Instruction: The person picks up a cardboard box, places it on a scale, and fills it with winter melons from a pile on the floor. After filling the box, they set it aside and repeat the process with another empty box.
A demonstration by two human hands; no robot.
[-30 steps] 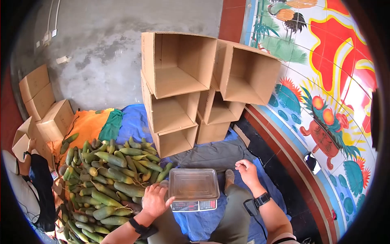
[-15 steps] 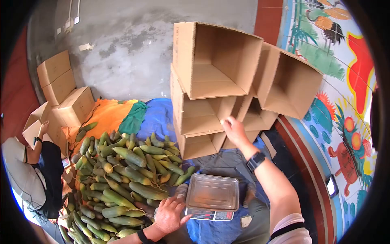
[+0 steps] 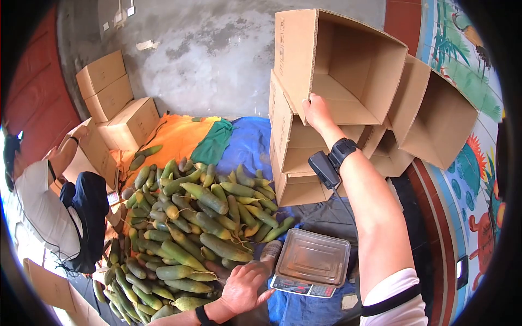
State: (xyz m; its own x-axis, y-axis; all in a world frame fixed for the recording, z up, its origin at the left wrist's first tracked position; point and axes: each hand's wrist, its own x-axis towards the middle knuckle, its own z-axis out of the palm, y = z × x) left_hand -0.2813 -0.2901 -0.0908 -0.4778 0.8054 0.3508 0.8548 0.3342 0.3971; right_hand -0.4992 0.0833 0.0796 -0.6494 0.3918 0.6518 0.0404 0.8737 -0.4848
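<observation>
My right hand (image 3: 319, 114) is raised to the lower front corner of the top cardboard box (image 3: 296, 60), fingers closed on its edge. That box lies on its side with its opening facing me, on a stack of similar boxes (image 3: 299, 144). My left hand (image 3: 244, 287) is low in the view with fingers stretched out, holding nothing. It is between a heap of green-skinned radishes (image 3: 209, 217) and a digital scale (image 3: 304, 287). On the scale lies a clear plastic tray (image 3: 314, 256).
Another open box (image 3: 435, 119) leans at the right of the stack. At the left a co-worker (image 3: 49, 206) sits beside a box (image 3: 95, 155), with closed-looking boxes (image 3: 106, 81) stacked behind. Orange and blue sheets (image 3: 239, 146) cover the floor.
My right hand has moved up from the middle boxes to the top box's lower corner. The camera view has turned left. My left hand stays near the scale.
</observation>
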